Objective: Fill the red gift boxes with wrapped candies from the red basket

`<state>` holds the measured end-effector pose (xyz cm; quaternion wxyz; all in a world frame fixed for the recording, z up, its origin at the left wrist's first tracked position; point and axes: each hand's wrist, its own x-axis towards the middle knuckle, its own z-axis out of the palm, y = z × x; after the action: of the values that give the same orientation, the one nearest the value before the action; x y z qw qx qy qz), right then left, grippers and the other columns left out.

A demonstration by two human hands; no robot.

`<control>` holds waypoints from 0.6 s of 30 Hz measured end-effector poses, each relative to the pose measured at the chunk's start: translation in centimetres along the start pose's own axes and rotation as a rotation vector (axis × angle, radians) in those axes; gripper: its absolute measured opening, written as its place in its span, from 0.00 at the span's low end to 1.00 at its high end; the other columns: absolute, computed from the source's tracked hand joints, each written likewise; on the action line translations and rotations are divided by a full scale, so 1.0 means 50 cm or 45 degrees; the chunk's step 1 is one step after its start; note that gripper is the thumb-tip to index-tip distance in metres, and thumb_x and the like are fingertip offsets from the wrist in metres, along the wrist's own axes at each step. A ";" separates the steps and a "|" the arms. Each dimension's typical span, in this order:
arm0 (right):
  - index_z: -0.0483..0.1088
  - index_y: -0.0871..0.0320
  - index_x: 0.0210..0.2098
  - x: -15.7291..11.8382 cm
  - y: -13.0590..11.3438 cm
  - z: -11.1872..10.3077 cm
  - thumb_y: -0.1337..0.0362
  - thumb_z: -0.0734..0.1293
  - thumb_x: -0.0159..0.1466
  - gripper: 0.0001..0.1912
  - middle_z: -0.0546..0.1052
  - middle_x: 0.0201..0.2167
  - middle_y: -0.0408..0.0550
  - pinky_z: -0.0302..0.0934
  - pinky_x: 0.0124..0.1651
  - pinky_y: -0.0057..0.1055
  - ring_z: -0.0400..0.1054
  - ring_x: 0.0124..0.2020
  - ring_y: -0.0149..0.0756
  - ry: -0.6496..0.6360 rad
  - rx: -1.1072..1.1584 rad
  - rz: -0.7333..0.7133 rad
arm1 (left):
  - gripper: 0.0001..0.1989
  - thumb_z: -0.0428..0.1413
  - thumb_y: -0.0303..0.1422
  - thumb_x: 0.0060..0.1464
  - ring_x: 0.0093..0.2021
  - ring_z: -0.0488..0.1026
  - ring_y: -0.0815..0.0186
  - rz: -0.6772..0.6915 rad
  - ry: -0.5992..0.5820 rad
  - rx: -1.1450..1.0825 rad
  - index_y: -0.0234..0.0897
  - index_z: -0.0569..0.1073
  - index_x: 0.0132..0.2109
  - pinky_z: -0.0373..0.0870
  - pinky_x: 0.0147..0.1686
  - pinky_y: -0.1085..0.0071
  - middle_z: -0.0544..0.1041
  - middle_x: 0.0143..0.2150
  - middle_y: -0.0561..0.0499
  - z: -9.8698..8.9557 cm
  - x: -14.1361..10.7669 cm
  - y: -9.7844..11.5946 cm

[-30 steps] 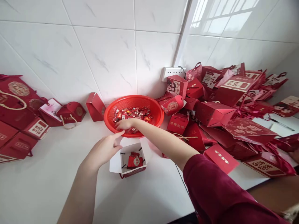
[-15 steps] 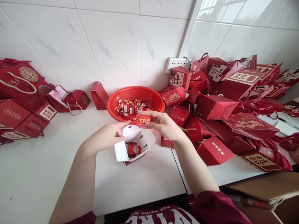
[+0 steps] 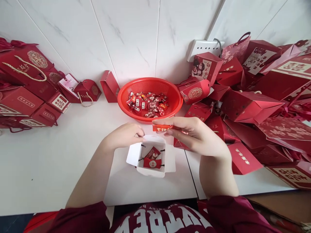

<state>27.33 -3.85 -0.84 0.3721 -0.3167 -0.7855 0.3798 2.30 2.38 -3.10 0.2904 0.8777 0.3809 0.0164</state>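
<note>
A small gift box (image 3: 170, 160), white inside, stands with its flaps spread and its top facing me. In it lie a few red wrapped candies (image 3: 152, 162). At its back left corner is my left hand (image 3: 125, 135), fingers curled and closed on the edge of the back flap. Above the box's back right side, my right hand (image 3: 194, 134) pinches an orange-red candy packet (image 3: 161, 128) between thumb and fingers. Just behind the hands sits a red plastic basket (image 3: 122, 106) holding many wrapped candies (image 3: 152, 105).
On the right, red gift boxes (image 3: 252, 108) are heaped high, reaching close to my right forearm. More red gift boxes and bags (image 3: 26, 97) stand at the left. A power strip (image 3: 205, 48) is fixed to the tiled wall, and a cardboard box (image 3: 279, 207) sits below the table edge.
My right hand has moved away from the basket with the candy packet. The gift box now tilts less, its inside showing more fully. The view has shifted and looks further down.
</note>
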 end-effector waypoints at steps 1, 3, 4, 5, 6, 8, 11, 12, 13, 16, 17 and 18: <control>0.70 0.53 0.59 -0.002 0.001 -0.002 0.72 0.62 0.68 0.21 0.78 0.52 0.47 0.69 0.55 0.38 0.73 0.52 0.39 0.049 -0.002 0.016 | 0.17 0.52 0.37 0.56 0.24 0.59 0.71 0.019 -0.007 -0.020 0.35 0.67 0.21 0.51 0.25 0.72 0.64 0.24 0.54 -0.005 -0.004 0.004; 0.70 0.53 0.59 -0.005 0.001 -0.006 0.72 0.63 0.69 0.21 0.78 0.52 0.47 0.71 0.54 0.39 0.74 0.51 0.40 0.179 0.019 0.030 | 0.18 0.51 0.36 0.59 0.24 0.55 0.72 0.005 0.016 -0.074 0.35 0.64 0.21 0.49 0.25 0.71 0.60 0.23 0.55 -0.018 -0.018 0.012; 0.70 0.52 0.59 -0.006 0.000 -0.008 0.71 0.63 0.69 0.21 0.77 0.52 0.47 0.72 0.53 0.40 0.74 0.50 0.40 0.250 0.034 0.025 | 0.19 0.51 0.37 0.59 0.24 0.54 0.72 -0.028 0.056 -0.094 0.35 0.63 0.21 0.48 0.24 0.71 0.58 0.23 0.55 -0.024 -0.027 0.015; 0.70 0.52 0.59 -0.008 -0.001 -0.010 0.71 0.63 0.69 0.20 0.77 0.52 0.47 0.72 0.53 0.40 0.75 0.49 0.40 0.318 0.045 0.015 | 0.19 0.51 0.37 0.59 0.24 0.52 0.72 -0.072 0.102 -0.107 0.35 0.62 0.22 0.46 0.24 0.71 0.56 0.23 0.55 -0.030 -0.037 0.018; 0.71 0.51 0.58 -0.009 -0.003 -0.011 0.71 0.64 0.68 0.20 0.77 0.52 0.47 0.73 0.52 0.40 0.76 0.48 0.39 0.379 0.048 0.000 | 0.19 0.51 0.37 0.59 0.24 0.51 0.72 -0.123 0.149 -0.111 0.35 0.60 0.22 0.45 0.23 0.71 0.54 0.23 0.55 -0.036 -0.047 0.020; 0.72 0.51 0.56 -0.012 -0.010 -0.012 0.71 0.66 0.68 0.19 0.78 0.51 0.47 0.73 0.52 0.39 0.77 0.46 0.39 0.475 0.028 -0.030 | 0.20 0.52 0.37 0.58 0.23 0.49 0.72 -0.204 0.220 -0.103 0.35 0.58 0.22 0.44 0.23 0.71 0.52 0.23 0.56 -0.043 -0.063 0.023; 0.74 0.51 0.54 -0.016 -0.019 -0.008 0.71 0.67 0.67 0.18 0.78 0.51 0.46 0.73 0.52 0.37 0.77 0.45 0.38 0.567 -0.024 -0.051 | 0.21 0.53 0.38 0.58 0.23 0.46 0.73 -0.236 0.286 -0.076 0.35 0.54 0.22 0.43 0.22 0.71 0.49 0.22 0.56 -0.045 -0.073 0.021; 0.74 0.51 0.53 -0.017 -0.020 -0.005 0.71 0.67 0.66 0.17 0.78 0.50 0.46 0.73 0.51 0.36 0.77 0.44 0.38 0.580 -0.041 -0.055 | 0.21 0.53 0.38 0.58 0.23 0.46 0.73 -0.233 0.297 -0.065 0.35 0.53 0.22 0.43 0.22 0.71 0.48 0.22 0.56 -0.044 -0.070 0.018; 0.75 0.51 0.52 -0.017 -0.020 -0.002 0.70 0.68 0.66 0.17 0.79 0.49 0.45 0.74 0.49 0.35 0.77 0.43 0.37 0.583 -0.059 -0.058 | 0.21 0.52 0.38 0.58 0.23 0.46 0.73 -0.223 0.291 -0.056 0.35 0.53 0.22 0.43 0.22 0.71 0.48 0.22 0.56 -0.042 -0.066 0.013; 0.75 0.52 0.50 -0.015 -0.014 0.008 0.67 0.71 0.64 0.14 0.80 0.44 0.44 0.74 0.42 0.31 0.77 0.39 0.36 0.522 -0.137 -0.082 | 0.18 0.53 0.34 0.55 0.22 0.48 0.73 -0.169 0.143 -0.034 0.36 0.55 0.21 0.42 0.22 0.71 0.51 0.21 0.56 -0.028 -0.039 -0.006; 0.75 0.52 0.49 -0.014 -0.012 0.011 0.66 0.71 0.64 0.14 0.80 0.43 0.44 0.74 0.42 0.31 0.77 0.38 0.36 0.480 -0.173 -0.099 | 0.17 0.53 0.33 0.54 0.22 0.49 0.73 -0.159 0.094 -0.031 0.36 0.56 0.21 0.42 0.22 0.71 0.52 0.21 0.56 -0.022 -0.029 -0.012; 0.74 0.53 0.49 -0.013 -0.010 0.014 0.65 0.71 0.64 0.13 0.80 0.43 0.45 0.74 0.41 0.31 0.77 0.38 0.35 0.437 -0.216 -0.122 | 0.17 0.53 0.32 0.52 0.21 0.49 0.73 -0.156 0.071 -0.035 0.36 0.57 0.20 0.42 0.22 0.70 0.53 0.21 0.56 -0.016 -0.019 -0.018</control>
<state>26.99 -4.86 -0.95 0.4900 -0.3694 -0.7539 0.2345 0.84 2.62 -2.69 0.2921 0.8479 0.4414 0.0281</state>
